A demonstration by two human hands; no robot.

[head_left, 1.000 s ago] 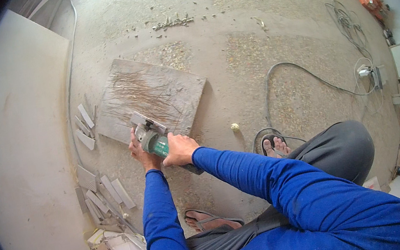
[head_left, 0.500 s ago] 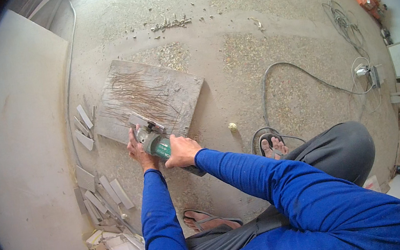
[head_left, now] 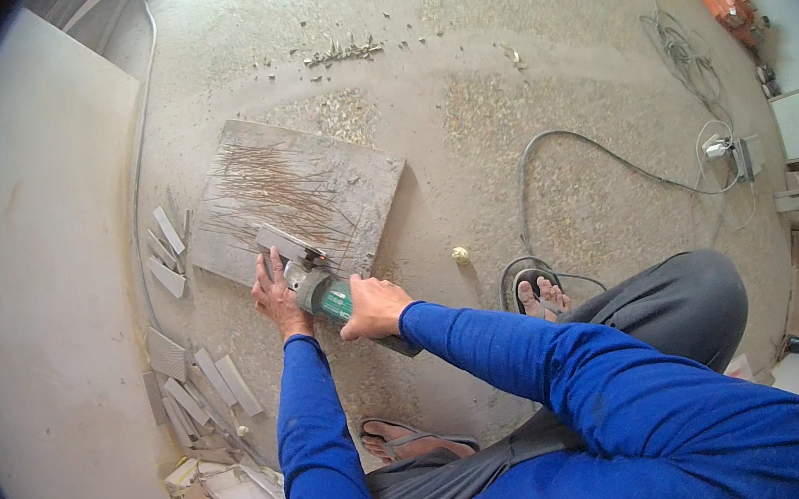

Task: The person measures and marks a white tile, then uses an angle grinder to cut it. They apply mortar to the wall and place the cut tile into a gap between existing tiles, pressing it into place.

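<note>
My right hand (head_left: 375, 307) is wrapped round the green body of an angle grinder (head_left: 334, 301). The grinder's grey head points up and left, toward a narrow tile strip (head_left: 283, 240) at the near edge of a square slab (head_left: 373, 177). My left hand (head_left: 277, 298) grips the strip from its near left side, close to the grinder's head; part of that grip is hidden. The slab lies flat on the floor, its top scored with many brown cut lines. Whether the disc touches the strip cannot be made out.
Cut tile strips (head_left: 228, 383) lie along the left wall, above a heap of broken pieces (head_left: 234, 488). A grey cable (head_left: 599, 155) loops near my right foot (head_left: 542, 296). A small pale round object (head_left: 461, 255) rests on the floor. Tile chips (head_left: 343, 53) lie beyond the slab.
My right hand and the grinder have shifted slightly right, away from my left hand. The strip stays at the slab's near edge, and more of the grinder's head shows.
</note>
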